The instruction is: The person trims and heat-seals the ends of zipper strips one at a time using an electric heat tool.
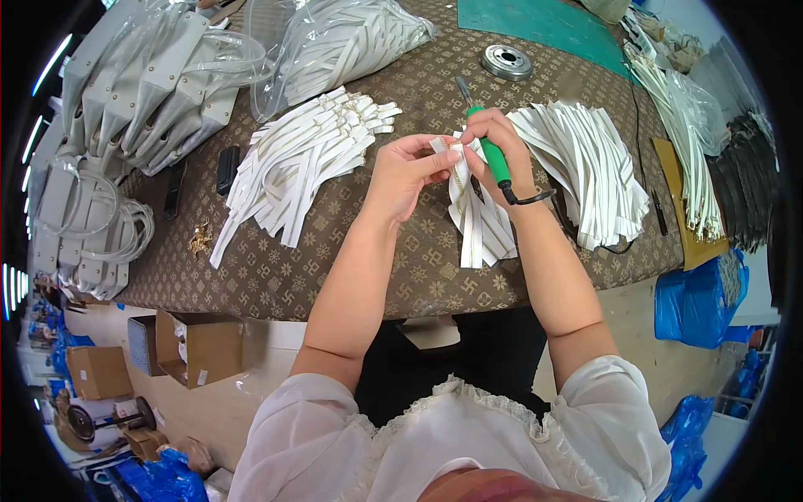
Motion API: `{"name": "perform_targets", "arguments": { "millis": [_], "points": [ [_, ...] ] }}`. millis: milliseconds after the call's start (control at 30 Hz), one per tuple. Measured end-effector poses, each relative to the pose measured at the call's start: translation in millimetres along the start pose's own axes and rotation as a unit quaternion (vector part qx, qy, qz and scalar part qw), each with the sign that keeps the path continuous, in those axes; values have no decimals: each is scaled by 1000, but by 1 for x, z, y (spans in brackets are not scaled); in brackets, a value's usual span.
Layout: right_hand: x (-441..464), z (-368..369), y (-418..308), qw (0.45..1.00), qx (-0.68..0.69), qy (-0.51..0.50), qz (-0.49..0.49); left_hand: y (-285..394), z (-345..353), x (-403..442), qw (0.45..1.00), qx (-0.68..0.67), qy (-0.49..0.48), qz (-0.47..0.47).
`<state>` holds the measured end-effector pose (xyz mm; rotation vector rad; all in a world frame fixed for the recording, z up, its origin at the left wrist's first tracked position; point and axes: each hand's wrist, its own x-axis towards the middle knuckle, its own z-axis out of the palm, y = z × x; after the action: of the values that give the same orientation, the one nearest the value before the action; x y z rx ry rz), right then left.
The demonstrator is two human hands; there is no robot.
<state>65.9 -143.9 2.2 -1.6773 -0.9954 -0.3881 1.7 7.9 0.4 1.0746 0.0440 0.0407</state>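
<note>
My left hand (403, 174) pinches the end of a white zipper strip (458, 177) with gold-coloured teeth. In my right hand (507, 144) is a green-handled soldering iron (497, 162), its metal tip pointing away from me and its black cord hanging by the wrist. The right fingertips also meet the strip's end, beside the left ones. Below the hands a few more white zipper strips (487, 238) lie on the patterned cloth. A fanned pile of zipper strips (293, 163) spreads at the left, and another bundle (590, 180) lies to the right.
Small gold-coloured metal pieces (201, 238) lie at left. A round metal tin (507, 62) stands at the back, near a green mat (544, 29). Pale bags (138, 84) crowd the far left. Behind sits a clear plastic bag (343, 42) of zippers. Cardboard boxes (205, 347) rest on the floor.
</note>
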Motion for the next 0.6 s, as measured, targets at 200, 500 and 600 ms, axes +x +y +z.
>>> {"name": "perform_targets", "arguments": {
  "millis": [200,500,600],
  "points": [
    [-1,0,-2,1000,16,-4,12,2,0,-1,1000,21,-2,5],
    [-1,2,-1,1000,-7,-2,13,-2,-3,1,1000,24,15,11],
    [-2,2,0,1000,-6,-4,23,-4,-1,1,1000,16,23,15]
  ]
}}
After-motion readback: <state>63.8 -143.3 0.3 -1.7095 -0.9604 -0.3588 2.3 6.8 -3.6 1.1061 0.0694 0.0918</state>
